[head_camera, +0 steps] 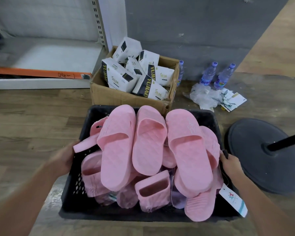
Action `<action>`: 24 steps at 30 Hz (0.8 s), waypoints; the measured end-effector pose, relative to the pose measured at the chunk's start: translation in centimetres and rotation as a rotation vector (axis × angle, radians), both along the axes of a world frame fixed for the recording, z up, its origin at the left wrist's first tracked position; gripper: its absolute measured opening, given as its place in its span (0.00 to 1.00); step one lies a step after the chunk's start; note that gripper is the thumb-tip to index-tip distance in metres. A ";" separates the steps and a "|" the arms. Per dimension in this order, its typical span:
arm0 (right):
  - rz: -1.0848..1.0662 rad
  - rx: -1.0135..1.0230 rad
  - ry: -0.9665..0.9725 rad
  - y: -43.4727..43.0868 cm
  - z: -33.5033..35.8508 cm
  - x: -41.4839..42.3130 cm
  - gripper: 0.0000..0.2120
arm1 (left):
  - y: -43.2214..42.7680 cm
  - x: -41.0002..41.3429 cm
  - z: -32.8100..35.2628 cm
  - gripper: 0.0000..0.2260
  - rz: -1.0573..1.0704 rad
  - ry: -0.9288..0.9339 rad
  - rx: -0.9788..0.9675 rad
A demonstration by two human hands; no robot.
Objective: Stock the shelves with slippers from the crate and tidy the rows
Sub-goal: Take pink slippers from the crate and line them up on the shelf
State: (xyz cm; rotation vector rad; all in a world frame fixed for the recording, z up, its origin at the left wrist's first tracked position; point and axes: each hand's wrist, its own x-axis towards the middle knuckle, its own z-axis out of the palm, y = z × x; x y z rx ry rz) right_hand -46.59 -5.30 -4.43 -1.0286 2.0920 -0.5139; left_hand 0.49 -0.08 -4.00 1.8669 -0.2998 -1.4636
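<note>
Nearest the camera, both forearms reach forward to a black crate (pixel 70 189). The left hand (pixel 65 159) grips its left rim with the fingers curled over the edge. The right hand (pixel 231 163) grips the right rim in the same way. Neither hand holds a slipper. I cannot tell whether the crate rests on the wooden floor (pixel 32 120) or is held just above it.

The pink slippers (pixel 148 142) are all in the crate, heaped above its rim. A white hang tag (pixel 233 200) spills over the right side. The three topmost slippers lie side by side between the hands, soles down. Their long axes run away from the person and fan out slightly at the far ends. The leftmost of them lies just beside the left fingers, so that hand looks best placed to take it once it lets go of the rim.

Beyond the crate and touching its far edge stands a cardboard box (pixel 126 97) of white tissue packs (pixel 143 74). To the right of the box are water bottles (pixel 209 74) and crumpled plastic (pixel 204 96). A round black stand base (pixel 255 164) lies nearer, by the right hand.

The shelf (pixel 49 55), with its orange strip (pixel 37 73), lies farthest away, ahead and to the left. Judging from that, stocking has not yet begun, and the slippers must travel forward and leftward.
</note>
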 end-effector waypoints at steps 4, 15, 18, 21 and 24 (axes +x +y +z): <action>-0.033 0.010 -0.031 0.8 0.8 0.2 0.20 | 0.4 -0.2 0.2 0.15 0.036 0.040 -0.010; -0.207 0.199 -0.215 7.4 2.3 -1.0 0.28 | 6.9 -0.4 -0.3 0.12 0.120 0.067 0.132; -0.215 0.248 -0.193 9.2 2.7 -1.0 0.28 | 9.3 -0.6 0.0 0.12 0.171 0.059 0.172; -0.203 0.262 -0.190 10.6 3.3 -0.8 0.25 | 11.0 -1.3 0.6 0.11 0.182 0.044 0.184; -0.220 0.255 -0.212 12.0 4.1 -0.5 0.23 | 12.2 -2.5 1.7 0.11 0.166 0.071 0.189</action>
